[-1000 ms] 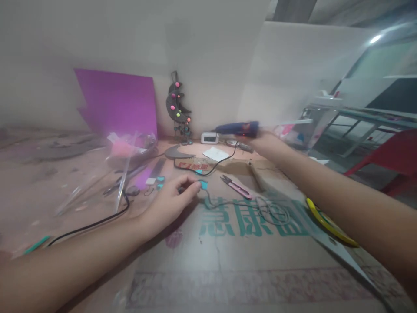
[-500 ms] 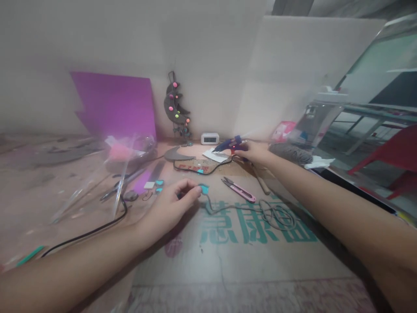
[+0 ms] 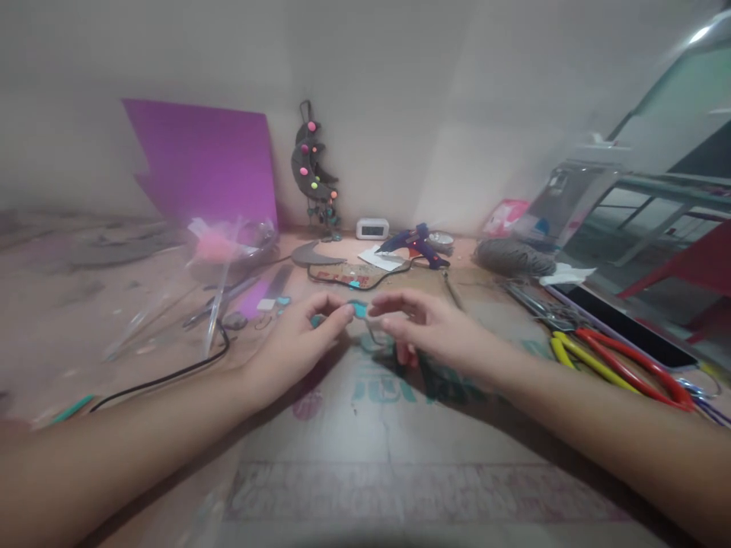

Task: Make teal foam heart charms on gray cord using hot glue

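Note:
My left hand [image 3: 305, 323] pinches a small teal cut-out piece [image 3: 359, 309] between thumb and forefinger. A thin grey cord [image 3: 374, 335] hangs from that piece. Close on its right is my right hand [image 3: 426, 323], fingers curved and parted, with nothing visible between them. Behind both hands a dark blue glue gun [image 3: 416, 242] lies on the table, its nozzle over a white paper piece [image 3: 381, 259]. A grey crescent cut-out [image 3: 315, 255] is left of that paper. The pink snips are hidden by my right hand and forearm.
Red-and-yellow-handled pliers [image 3: 628, 365] and a phone [image 3: 622, 323] lie at the right, near grey yarn [image 3: 514, 257]. A small white clock [image 3: 372, 228] stands by the wall. A crescent hanging [image 3: 311, 164] and a purple sheet [image 3: 205, 164] are at the back left.
My right hand has let go of the glue gun and come back toward me, beside the teal piece. My left hand still holds that piece. The view has shifted slightly.

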A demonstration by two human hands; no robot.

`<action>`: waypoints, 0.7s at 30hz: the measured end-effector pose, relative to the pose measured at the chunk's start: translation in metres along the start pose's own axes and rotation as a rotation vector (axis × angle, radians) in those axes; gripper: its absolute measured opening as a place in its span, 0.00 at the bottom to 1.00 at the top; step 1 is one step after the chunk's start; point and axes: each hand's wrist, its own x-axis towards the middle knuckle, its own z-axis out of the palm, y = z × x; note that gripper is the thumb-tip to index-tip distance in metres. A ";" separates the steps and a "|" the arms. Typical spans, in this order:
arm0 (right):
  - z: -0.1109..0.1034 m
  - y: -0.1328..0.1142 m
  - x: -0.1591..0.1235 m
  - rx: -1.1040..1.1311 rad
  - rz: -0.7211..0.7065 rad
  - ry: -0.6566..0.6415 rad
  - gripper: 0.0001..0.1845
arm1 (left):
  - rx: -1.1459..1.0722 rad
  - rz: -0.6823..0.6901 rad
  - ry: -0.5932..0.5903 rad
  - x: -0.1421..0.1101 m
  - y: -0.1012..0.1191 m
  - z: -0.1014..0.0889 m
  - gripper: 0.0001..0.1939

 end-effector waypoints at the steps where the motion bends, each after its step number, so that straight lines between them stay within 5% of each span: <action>1: 0.007 0.003 -0.001 0.047 0.032 -0.040 0.19 | 0.022 -0.006 -0.010 -0.001 0.001 0.000 0.13; 8: 0.014 0.010 -0.007 0.029 0.029 -0.036 0.17 | 0.156 0.006 -0.036 -0.003 0.008 -0.001 0.12; 13: 0.005 0.017 -0.008 -0.331 -0.180 0.113 0.03 | 0.233 0.009 -0.079 -0.002 0.013 0.000 0.11; 21: 0.000 0.021 -0.008 -0.621 -0.520 0.210 0.08 | 0.240 0.023 -0.134 -0.001 0.010 0.001 0.13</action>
